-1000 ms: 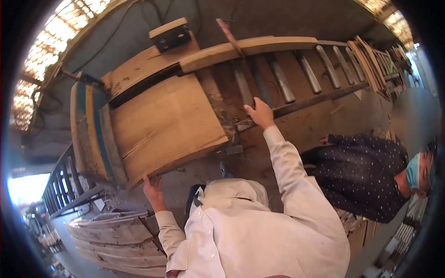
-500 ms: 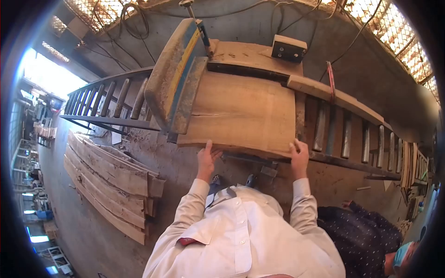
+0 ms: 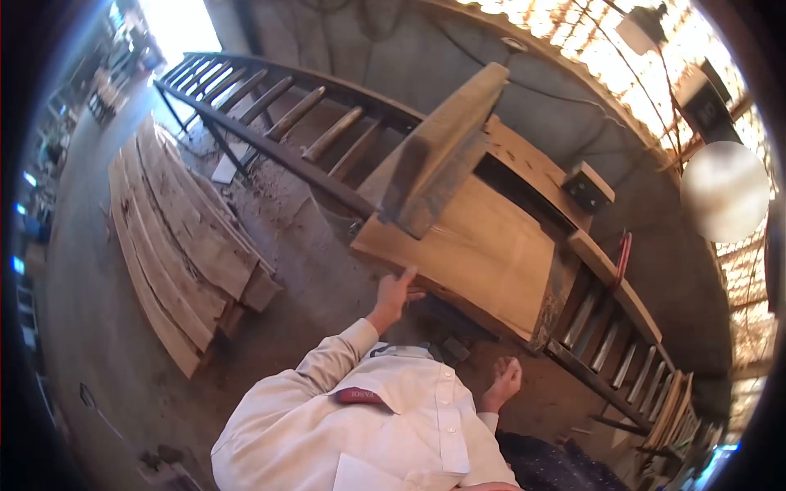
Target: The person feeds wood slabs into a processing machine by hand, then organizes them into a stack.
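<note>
A wide wooden board (image 3: pixel 487 254) lies flat on the machine's table, its left part extending past the tall upright guard (image 3: pixel 446 151). My left hand (image 3: pixel 393 301) grips its near edge toward the left, thumb at the top and the other fingers partly hidden below. Off the board, my right hand (image 3: pixel 505 380) hangs in front of the near right corner with its fingers curled in. Nothing shows in that hand.
Roller conveyors run off to the left (image 3: pixel 270 123) and the right (image 3: pixel 602 344). A wooden fence strip (image 3: pixel 614 282) with a red clamp (image 3: pixel 624 258) lines the far side. Long planks (image 3: pixel 180 254) are stacked on the floor at left. Dark patterned clothing of another person (image 3: pixel 557 465) shows at lower right.
My right hand has come off the board's right corner and dropped toward me. The board has shifted left past the guard, with my left hand still at its edge. My view has turned.
</note>
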`<state>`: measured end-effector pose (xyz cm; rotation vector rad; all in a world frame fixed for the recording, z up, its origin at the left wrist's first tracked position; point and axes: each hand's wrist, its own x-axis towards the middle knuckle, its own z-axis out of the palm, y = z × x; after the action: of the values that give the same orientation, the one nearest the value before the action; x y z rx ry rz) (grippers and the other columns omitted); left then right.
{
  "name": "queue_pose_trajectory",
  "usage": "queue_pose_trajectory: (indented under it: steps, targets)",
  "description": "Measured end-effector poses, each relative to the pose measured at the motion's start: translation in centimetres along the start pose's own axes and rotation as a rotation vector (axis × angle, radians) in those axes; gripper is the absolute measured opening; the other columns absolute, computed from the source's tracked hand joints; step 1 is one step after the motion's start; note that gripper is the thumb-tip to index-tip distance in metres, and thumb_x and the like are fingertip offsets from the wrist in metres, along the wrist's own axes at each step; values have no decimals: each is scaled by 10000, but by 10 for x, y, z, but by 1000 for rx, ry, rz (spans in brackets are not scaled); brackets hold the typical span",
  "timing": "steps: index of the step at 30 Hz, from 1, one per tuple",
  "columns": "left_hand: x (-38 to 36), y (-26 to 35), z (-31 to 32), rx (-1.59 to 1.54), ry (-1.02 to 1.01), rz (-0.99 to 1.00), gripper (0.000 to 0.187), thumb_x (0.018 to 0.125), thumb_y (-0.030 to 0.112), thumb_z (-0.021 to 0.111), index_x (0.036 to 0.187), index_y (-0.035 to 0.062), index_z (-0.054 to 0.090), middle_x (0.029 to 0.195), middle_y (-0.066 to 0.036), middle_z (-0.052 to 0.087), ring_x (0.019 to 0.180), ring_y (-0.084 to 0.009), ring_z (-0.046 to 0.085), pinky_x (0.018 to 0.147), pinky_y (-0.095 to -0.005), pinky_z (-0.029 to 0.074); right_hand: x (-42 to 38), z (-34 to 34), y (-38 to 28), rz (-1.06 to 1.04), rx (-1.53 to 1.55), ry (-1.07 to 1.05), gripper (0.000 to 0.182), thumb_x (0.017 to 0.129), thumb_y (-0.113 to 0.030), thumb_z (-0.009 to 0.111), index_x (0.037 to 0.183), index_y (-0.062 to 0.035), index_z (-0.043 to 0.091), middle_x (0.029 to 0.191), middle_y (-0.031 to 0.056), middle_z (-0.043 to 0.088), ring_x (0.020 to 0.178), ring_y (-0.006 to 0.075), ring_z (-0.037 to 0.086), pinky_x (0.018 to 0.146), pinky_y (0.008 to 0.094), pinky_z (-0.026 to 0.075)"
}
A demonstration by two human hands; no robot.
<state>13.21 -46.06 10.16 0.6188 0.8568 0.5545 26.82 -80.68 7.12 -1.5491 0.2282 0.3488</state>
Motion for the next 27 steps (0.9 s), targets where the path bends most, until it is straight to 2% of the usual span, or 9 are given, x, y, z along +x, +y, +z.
queue_pose_trajectory:
  steps: [3, 6, 9, 12, 15, 18, 19, 25, 27]
  targets:
    - [-22, -13, -5, -84, -130, -155, 407, 988, 261, 660, 1246, -45, 587, 1132, -117, 690, 953, -243, 717, 745, -339, 633, -10, 30, 0, 471, 450, -420, 574, 1037, -415, 561, 1439, -18, 457, 1427, 188, 515, 1278, 291, 543, 1067, 412, 464]
    - [-28, -31, -9, -168, -214, -224, 386, 992, 231, 652, 1256, -43, 583, 1201, -128, 661, 1045, -250, 692, 811, -351, 626, -29, 113, -13, 584, 753, -631, 600, 1012, -456, 582, 1423, -38, 451, 1488, 154, 455, 1295, 304, 515, 1130, 467, 402]
    - [-25, -44, -27, -219, -319, -281, 385, 991, 200, 657, 1274, -43, 562, 1274, -126, 616, 1107, -265, 663, 841, -352, 619, 10, 154, 29, 604, 862, -382, 513, 986, -428, 634, 1331, -61, 545, 1393, 103, 564, 1275, 293, 537, 1125, 493, 387]
    - [-25, -33, -51, -254, -355, -341, 401, 988, 212, 664, 1283, -37, 557, 1275, -132, 616, 1040, -257, 689, 808, -340, 625, 17, 169, 42, 584, 825, -182, 452, 955, -368, 700, 1288, -82, 591, 1331, 70, 622, 1251, 278, 557, 1119, 484, 390]
    - [-37, -6, -87, -252, -182, -245, 436, 984, 220, 672, 1293, -54, 536, 1245, -148, 630, 930, -254, 717, 756, -331, 631, 3, 158, 34, 560, 778, -95, 412, 931, -302, 743, 1250, -74, 617, 1286, 66, 650, 1228, 271, 575, 1102, 491, 410]
    - [-63, 7, -96, -130, 149, -66, 439, 974, 229, 690, 1269, -65, 551, 1168, -154, 667, 832, -234, 725, 698, -322, 628, -18, 145, 20, 498, 794, -75, 360, 953, -297, 710, 1216, -63, 637, 1222, 86, 682, 1152, 279, 622, 1027, 473, 494]
    - [-67, 5, -96, -95, 128, -48, 428, 976, 226, 686, 1260, -67, 558, 1145, -153, 676, 820, -229, 724, 692, -320, 625, -16, 136, 23, 506, 800, -56, 349, 955, -283, 709, 1214, -60, 637, 1230, 89, 681, 1155, 282, 625, 1003, 471, 514]
    - [-88, -2, -78, 202, -61, -15, 373, 1000, 214, 645, 1234, -68, 574, 1044, -137, 701, 786, -231, 730, 691, -313, 617, -16, 67, 35, 556, 890, -57, 447, 911, -297, 764, 1272, -89, 603, 1303, 78, 626, 1241, 286, 565, 1103, 506, 422]
    - [-89, -11, -51, 305, -157, -57, 350, 1004, 192, 633, 1221, -78, 584, 1009, -145, 710, 759, -230, 735, 670, -303, 616, -10, 36, 32, 551, 893, -8, 440, 909, -291, 767, 1261, -86, 602, 1263, 77, 642, 1186, 286, 597, 1054, 482, 471]
